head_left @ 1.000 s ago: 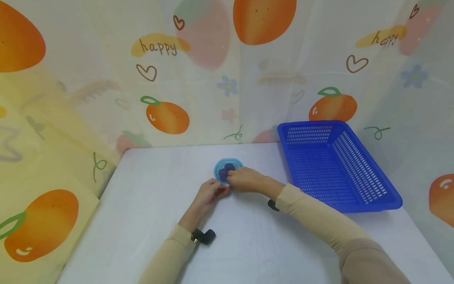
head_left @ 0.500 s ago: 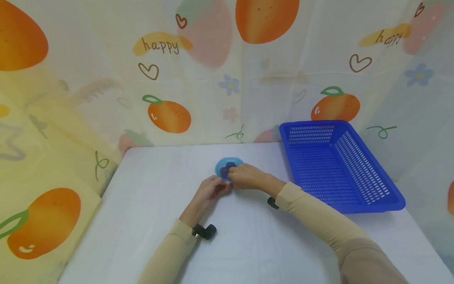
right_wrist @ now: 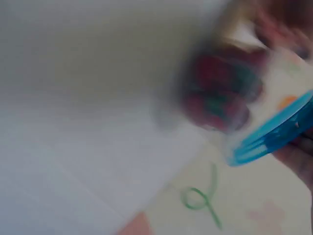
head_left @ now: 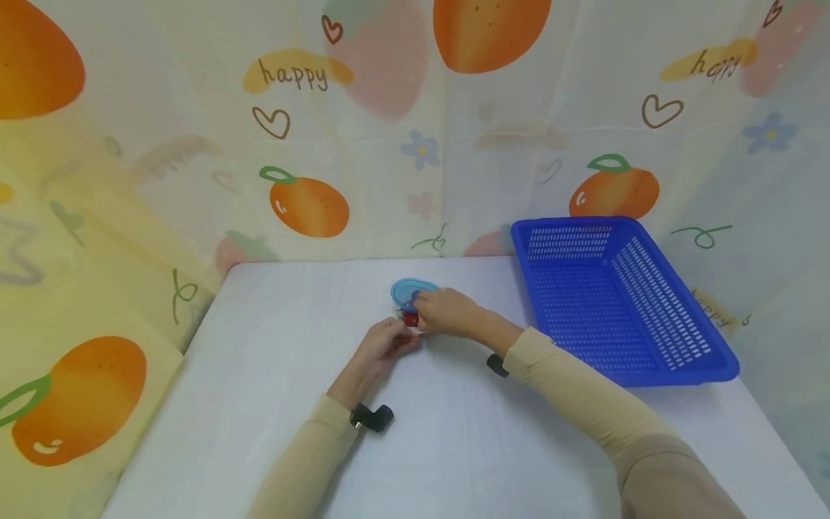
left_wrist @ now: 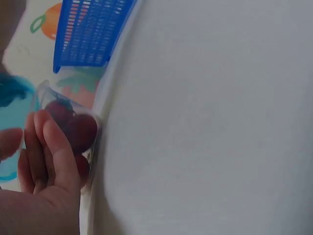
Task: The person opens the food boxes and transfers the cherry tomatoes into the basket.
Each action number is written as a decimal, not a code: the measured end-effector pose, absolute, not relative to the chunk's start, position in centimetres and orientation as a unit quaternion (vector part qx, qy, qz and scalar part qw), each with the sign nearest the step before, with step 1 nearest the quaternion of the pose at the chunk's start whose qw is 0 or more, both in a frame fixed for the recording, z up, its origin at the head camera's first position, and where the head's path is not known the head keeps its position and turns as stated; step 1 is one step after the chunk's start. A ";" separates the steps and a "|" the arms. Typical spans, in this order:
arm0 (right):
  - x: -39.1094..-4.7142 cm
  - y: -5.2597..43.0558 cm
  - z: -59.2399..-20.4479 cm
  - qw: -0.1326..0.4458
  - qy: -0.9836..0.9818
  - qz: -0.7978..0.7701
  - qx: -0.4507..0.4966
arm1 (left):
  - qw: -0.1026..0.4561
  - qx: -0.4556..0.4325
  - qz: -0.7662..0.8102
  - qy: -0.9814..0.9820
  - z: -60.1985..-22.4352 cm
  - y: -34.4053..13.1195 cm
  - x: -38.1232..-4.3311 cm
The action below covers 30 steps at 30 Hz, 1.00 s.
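A light-blue lid [head_left: 405, 294] stands tilted up in my right hand [head_left: 450, 313], which pinches its near right edge. Just below it is a clear plastic container [left_wrist: 45, 90] with several round, dark red fruits [left_wrist: 82, 132] inside. Green tops show on these fruits in the blurred right wrist view. My left hand [head_left: 381, 347] holds the container, its fingers [left_wrist: 58, 152] along the wall in the left wrist view. From the right wrist camera, the lid [right_wrist: 271, 137] appears apart from the container's top. The hands hide much of the container in the head view.
A large blue plastic basket [head_left: 703, 376] with slotted walls sits on the right of the white-covered table [head_left: 259, 346], close to the right forearm. Behind the table hangs a fruit-patterned curtain [head_left: 369, 180].
The lid lay over the fruits earlier; my right hand has lifted and tilted it away toward the back, uncovering the red fruits. My left hand has stayed nearly in place.
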State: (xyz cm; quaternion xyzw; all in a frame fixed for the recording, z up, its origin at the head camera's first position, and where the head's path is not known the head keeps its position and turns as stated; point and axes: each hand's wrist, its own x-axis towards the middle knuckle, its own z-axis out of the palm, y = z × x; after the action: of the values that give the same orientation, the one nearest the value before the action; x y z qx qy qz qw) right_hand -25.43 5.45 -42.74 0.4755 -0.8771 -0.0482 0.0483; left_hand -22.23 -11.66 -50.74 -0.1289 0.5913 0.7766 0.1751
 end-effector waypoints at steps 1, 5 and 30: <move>-25.6 5.2 -42.2 0.049 -0.881 -0.042 0.469 | 0.177 -0.127 0.777 0.591 -50.7 -11.9 -22.3; -26.4 4.4 -40.3 0.010 -0.896 -0.019 0.443 | 0.185 -0.123 0.778 0.588 -50.3 -12.7 -22.3; -26.7 7.2 -40.2 0.035 -0.892 0.081 0.444 | 0.183 -0.139 0.799 0.555 -50.5 -11.5 -21.5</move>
State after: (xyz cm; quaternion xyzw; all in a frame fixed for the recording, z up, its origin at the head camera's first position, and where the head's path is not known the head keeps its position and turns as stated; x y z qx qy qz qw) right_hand -26.70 7.17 -40.15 0.4435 -0.8919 0.0815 0.0346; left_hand -21.48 -11.53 -50.49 -0.1393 0.5551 0.7993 0.1832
